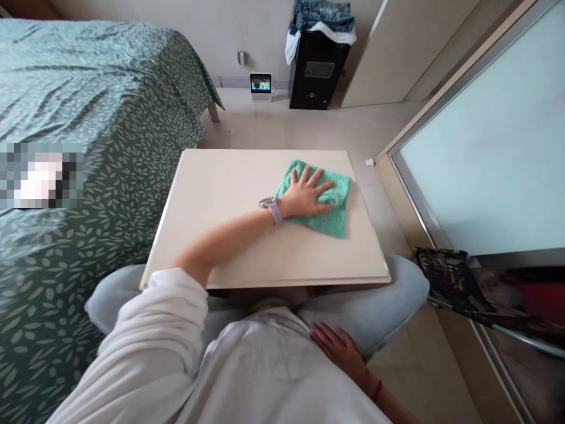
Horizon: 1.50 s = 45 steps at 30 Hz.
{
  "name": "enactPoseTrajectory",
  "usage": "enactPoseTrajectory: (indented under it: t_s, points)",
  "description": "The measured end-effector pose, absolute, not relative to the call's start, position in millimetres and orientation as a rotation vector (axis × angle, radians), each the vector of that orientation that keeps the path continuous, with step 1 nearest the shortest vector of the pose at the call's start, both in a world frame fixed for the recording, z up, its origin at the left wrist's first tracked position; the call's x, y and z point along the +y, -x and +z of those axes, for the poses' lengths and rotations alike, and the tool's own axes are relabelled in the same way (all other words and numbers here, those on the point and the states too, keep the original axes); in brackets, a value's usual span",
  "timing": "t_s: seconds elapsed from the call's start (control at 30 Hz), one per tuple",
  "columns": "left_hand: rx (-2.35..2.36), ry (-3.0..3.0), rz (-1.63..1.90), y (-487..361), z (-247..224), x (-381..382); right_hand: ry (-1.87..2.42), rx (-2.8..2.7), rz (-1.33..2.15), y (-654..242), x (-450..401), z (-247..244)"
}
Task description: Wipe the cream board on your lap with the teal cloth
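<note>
A green cloth (335, 218) lies spread on the right part of a cream table top (220, 194). My left hand (305, 194), with a watch at the wrist, rests flat on the cloth with its fingers spread. The forearm reaches across the table from the lower left. My right hand (341, 348) lies on my right thigh, below the table's front edge, with its fingers stretched out. It holds nothing, and a thin red band circles that wrist.
A bed with a green leaf-pattern cover (145, 112) stands at the left. Behind the table are a small screen (261, 85) and a black cabinet (318, 73) topped with clothes. A frosted sliding panel (494, 135) and a dark patterned bag (450, 277) are at the right.
</note>
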<state>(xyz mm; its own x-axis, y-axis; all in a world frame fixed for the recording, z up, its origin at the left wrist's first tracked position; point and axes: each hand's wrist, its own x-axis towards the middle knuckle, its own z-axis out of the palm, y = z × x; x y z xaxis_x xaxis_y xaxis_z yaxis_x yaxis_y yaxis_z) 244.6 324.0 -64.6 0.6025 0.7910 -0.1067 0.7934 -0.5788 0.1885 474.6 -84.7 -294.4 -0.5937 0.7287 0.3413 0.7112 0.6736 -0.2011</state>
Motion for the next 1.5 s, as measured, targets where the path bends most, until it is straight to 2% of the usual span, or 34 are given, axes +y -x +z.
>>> enactPoseTrajectory:
  t_s: [0.13, 0.3, 0.4, 0.63, 0.77, 0.93, 1.13, 1.27, 1.37, 1.5]
  points:
    - [1.081, -2.695, -0.119, -208, -67, 234, 1.086, -2.533, 0.011, -473, -82, -291]
    - [0.891, -2.73, 0.005, -170, -79, 166, 1.083, -2.526, -0.01, -474, -81, -290]
    - [0.915, -2.727, 0.0, -167, -79, 184, 1.061, -2.553, -0.047, -479, -80, -289]
    - [1.487, -2.494, 0.038, -172, -62, 346, 1.095, -2.56, -0.128, -476, -81, -290]
    - [1.667, -2.372, 0.071, -166, -61, 392, 1.116, -2.566, -0.143, -472, -82, -291]
    - [1.661, -2.426, 0.042, -157, -65, 352, 1.059, -2.603, -0.14, -477, -77, -283]
    - [1.5, -2.554, -0.079, -125, -66, 222, 0.977, -2.709, -0.288, -481, -75, -281]
    - [1.431, -2.528, -0.094, -108, -67, 153, 0.995, -2.699, -0.206, -483, -78, -286]
    - [1.428, -2.518, -0.101, -104, -67, 156, 0.996, -2.683, -0.195, -485, -78, -289]
    - [1.583, -2.476, -0.069, -102, -64, 236, 1.014, -2.638, -0.214, -483, -80, -292]
